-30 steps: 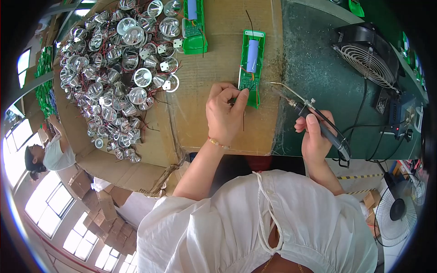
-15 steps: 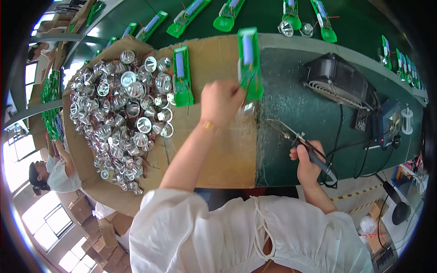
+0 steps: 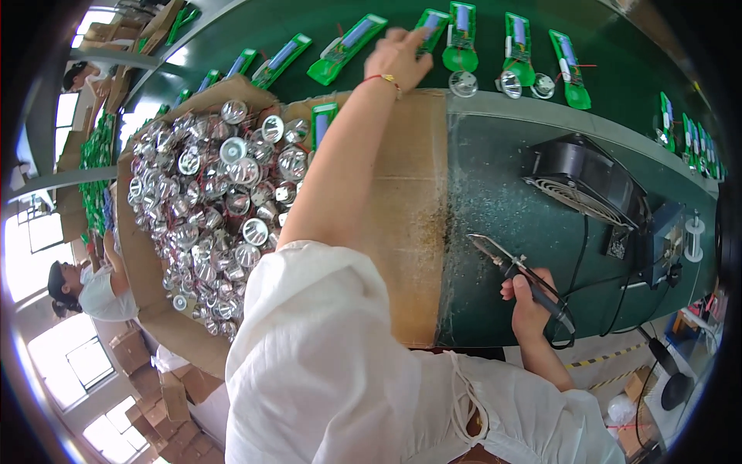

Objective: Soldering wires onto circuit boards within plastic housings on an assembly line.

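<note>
My left hand (image 3: 399, 60) stretches to the far side of the bench. Its fingers are apart and reach the edge of a green lamp housing (image 3: 433, 28) with a blue battery; whether they touch it is hard to tell. Right of it lies another green housing (image 3: 461, 57) with a silver reflector cup (image 3: 464, 83) at its near end. My right hand (image 3: 530, 303) is closed round the dark handle of a soldering iron (image 3: 533, 292), tip pointing up and left over the green bench mat. Partly behind my left arm, one housing (image 3: 323, 124) lies on the cardboard (image 3: 402, 209).
A cardboard box (image 3: 143, 278) heaped with silver reflector cups (image 3: 205, 201) stands at the left. More green housings (image 3: 348, 48) line the far belt. A black fan (image 3: 583, 178), a soldering station (image 3: 665, 236) and a solder spool (image 3: 694, 238) stand at the right. Another person (image 3: 93, 286) works at far left.
My left hand has moved forward from the cardboard to the far row. The housing that was in front of it is gone from there. My right hand still holds the soldering iron.
</note>
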A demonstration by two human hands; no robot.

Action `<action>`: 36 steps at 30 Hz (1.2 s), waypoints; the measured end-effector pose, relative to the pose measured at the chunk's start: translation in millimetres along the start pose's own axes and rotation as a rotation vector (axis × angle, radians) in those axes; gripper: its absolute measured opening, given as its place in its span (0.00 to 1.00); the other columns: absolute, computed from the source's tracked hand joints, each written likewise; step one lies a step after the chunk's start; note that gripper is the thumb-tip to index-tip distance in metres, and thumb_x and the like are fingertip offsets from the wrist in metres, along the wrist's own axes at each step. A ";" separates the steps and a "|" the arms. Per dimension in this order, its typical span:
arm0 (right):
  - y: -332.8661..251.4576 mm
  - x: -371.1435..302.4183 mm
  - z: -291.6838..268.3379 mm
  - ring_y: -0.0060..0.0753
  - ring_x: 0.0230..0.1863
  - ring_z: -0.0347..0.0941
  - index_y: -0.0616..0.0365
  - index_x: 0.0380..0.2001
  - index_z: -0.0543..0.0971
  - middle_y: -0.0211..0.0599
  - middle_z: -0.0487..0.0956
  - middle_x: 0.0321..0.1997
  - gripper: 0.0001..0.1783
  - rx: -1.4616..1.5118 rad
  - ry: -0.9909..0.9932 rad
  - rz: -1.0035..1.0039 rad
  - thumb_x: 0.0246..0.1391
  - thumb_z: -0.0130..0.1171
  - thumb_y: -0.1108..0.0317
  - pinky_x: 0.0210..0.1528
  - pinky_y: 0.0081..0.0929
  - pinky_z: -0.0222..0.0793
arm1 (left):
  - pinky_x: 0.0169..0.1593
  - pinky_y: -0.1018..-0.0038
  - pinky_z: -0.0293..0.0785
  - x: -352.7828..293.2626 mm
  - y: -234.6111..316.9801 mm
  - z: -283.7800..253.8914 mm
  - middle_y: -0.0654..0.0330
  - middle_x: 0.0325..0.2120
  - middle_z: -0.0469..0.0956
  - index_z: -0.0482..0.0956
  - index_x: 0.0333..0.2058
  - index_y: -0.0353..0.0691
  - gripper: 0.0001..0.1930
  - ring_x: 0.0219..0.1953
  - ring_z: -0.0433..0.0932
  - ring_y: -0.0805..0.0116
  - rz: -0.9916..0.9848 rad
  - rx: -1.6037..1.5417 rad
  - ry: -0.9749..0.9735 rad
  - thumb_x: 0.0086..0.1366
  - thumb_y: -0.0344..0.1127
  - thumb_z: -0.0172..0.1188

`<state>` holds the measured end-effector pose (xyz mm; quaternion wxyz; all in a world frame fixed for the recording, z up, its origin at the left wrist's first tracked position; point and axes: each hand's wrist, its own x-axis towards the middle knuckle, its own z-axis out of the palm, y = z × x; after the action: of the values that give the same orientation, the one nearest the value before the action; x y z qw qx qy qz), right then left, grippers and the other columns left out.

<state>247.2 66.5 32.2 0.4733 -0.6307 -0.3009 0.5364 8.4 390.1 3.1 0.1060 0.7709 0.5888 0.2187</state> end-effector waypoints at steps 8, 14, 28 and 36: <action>0.4 6.6 12.5 0.24 0.20 0.70 0.64 0.32 0.69 0.39 0.74 0.22 0.09 -0.030 0.002 -0.058 0.51 0.54 0.70 0.23 0.18 0.67 | 0.40 0.63 0.71 -180.5 65.3 -41.7 0.48 0.45 0.63 0.62 0.52 0.47 0.25 0.41 0.69 0.47 -0.221 -0.292 0.121 0.53 0.31 0.53; -0.1 -1.5 34.0 0.23 0.20 0.69 0.63 0.33 0.70 0.38 0.74 0.22 0.08 -0.060 -0.065 -0.085 0.52 0.53 0.69 0.22 0.18 0.65 | 0.49 0.63 0.65 -278.3 88.2 -78.5 0.47 0.46 0.64 0.63 0.48 0.37 0.27 0.48 0.65 0.49 -0.271 -0.307 0.155 0.48 0.34 0.61; -1.0 -31.4 38.2 0.24 0.20 0.71 0.64 0.32 0.69 0.39 0.75 0.22 0.08 0.026 -0.060 -0.082 0.51 0.55 0.70 0.22 0.18 0.68 | 0.43 0.68 0.65 -244.8 -55.2 -155.7 0.69 0.31 0.74 0.80 0.25 0.50 0.03 0.41 0.69 0.64 -0.138 0.340 0.406 0.49 0.35 0.60; -0.3 -37.2 33.7 0.24 0.20 0.71 0.64 0.31 0.69 0.39 0.75 0.22 0.08 0.051 -0.090 -0.069 0.51 0.54 0.72 0.23 0.18 0.68 | 0.42 0.66 0.65 -228.6 -39.2 -153.7 0.62 0.35 0.71 0.77 0.38 0.50 0.16 0.39 0.69 0.61 -0.043 0.419 0.238 0.47 0.28 0.60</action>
<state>205.8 42.8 47.8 0.4932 -0.5829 -0.3300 0.5551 -144.6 168.6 73.6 -0.1218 0.7322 0.6459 0.1788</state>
